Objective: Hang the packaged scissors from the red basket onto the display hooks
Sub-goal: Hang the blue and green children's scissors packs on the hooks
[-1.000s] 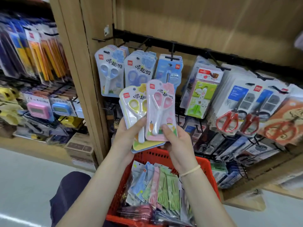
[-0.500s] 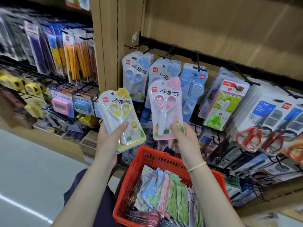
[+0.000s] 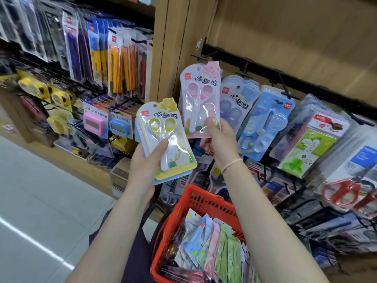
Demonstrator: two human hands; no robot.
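Your right hand (image 3: 219, 137) pinches the pink scissors pack (image 3: 200, 101) just under the empty hook (image 3: 199, 56); left hand (image 3: 146, 162) grips the yellow pack (image 3: 165, 137) stack. Line the pack's hole up with the hook tip, then slide it straight on.

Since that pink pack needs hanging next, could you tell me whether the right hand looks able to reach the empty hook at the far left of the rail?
Probably yes: the right hand holds the pink pack just below the bare hook, nothing between.

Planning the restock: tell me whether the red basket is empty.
Not empty. The red basket holds many upright scissor packs, blue, pink and green.
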